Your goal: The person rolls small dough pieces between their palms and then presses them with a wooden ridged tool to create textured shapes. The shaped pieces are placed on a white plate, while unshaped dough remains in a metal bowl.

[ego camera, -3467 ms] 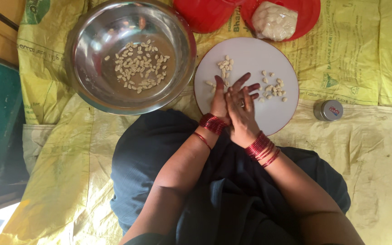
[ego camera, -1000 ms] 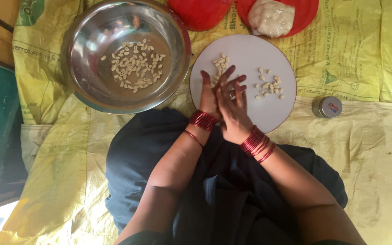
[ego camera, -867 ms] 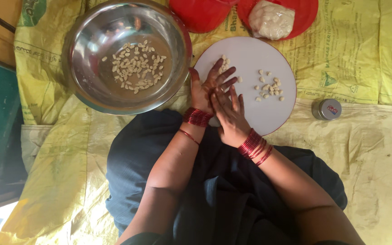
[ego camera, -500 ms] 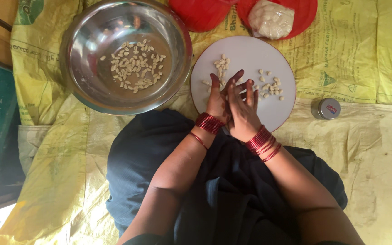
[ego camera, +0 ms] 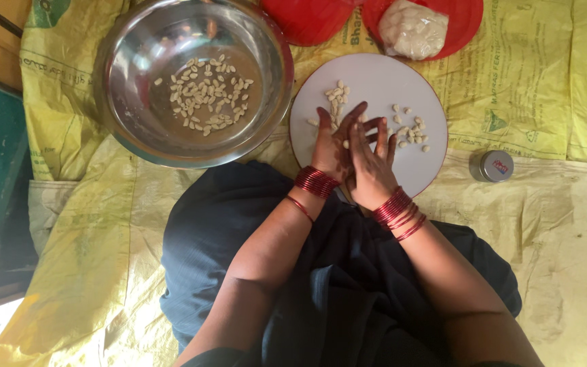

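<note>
steel bowl (ego camera: 130,129) at ten o'clock holds pale small pieces (ego camera: 208,95). white plate (ego camera: 412,92) at twelve carries two scattered clusters of the same. my left hand (ego camera: 331,146) and right hand (ego camera: 371,166) press together over it, fingers half-spread; whether a piece is between them, cannot tell. red dish (ego camera: 467,20) at one holds a dough lump (ego camera: 412,28). yellow sacking (ego camera: 545,88) covers the floor.

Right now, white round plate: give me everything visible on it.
The white plate is round and flat, with a thin dark rim line and a smooth, matte look. It lies level on the yellow sacking, right of the steel bowl and below two red dishes. Small pale pieces lie on it in two loose clusters. The left hand and right hand are pressed together over its lower left part, hiding that area. Whether they touch the plate cannot be told.
</note>
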